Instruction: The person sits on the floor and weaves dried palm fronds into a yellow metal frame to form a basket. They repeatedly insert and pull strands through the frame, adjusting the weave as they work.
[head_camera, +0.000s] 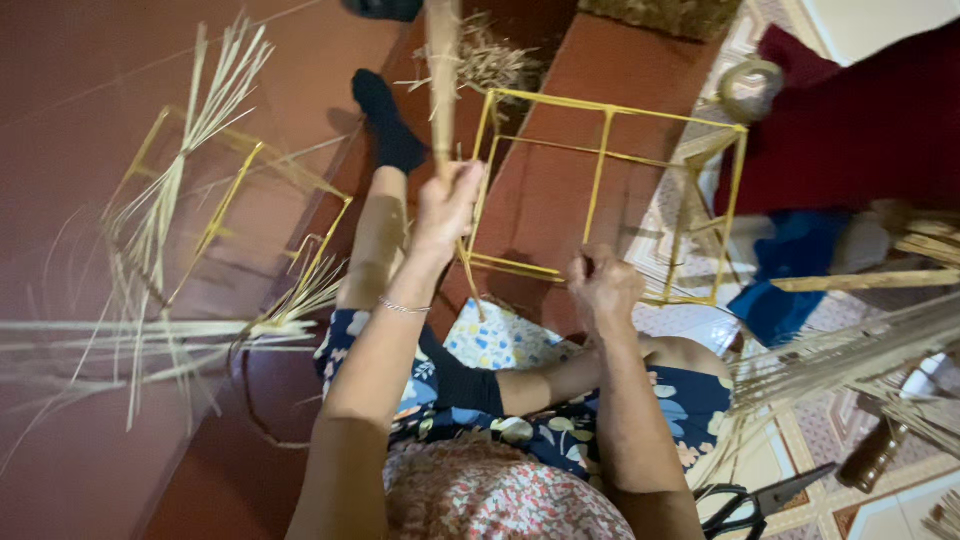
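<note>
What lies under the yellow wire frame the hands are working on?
Under the yellow wire frame show a reddish-brown floor and patterned tiles. The right hand hides the frame's near rail; the left hand grips a straw bundle.

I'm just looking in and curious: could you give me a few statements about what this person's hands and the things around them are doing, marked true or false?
1. The left hand grips a bundle of straw-like strands. True.
2. The right hand rests on the black scissors. False: the scissors lie on the floor, untouched; that hand is at the lower edge of the yellow wire frame.
3. The wire frame is round like a hoop. False: it is box-shaped, with straight bars.
4. A second frame with strands on it lies off to the left. True.
5. The person wears a black sock. True.
</note>
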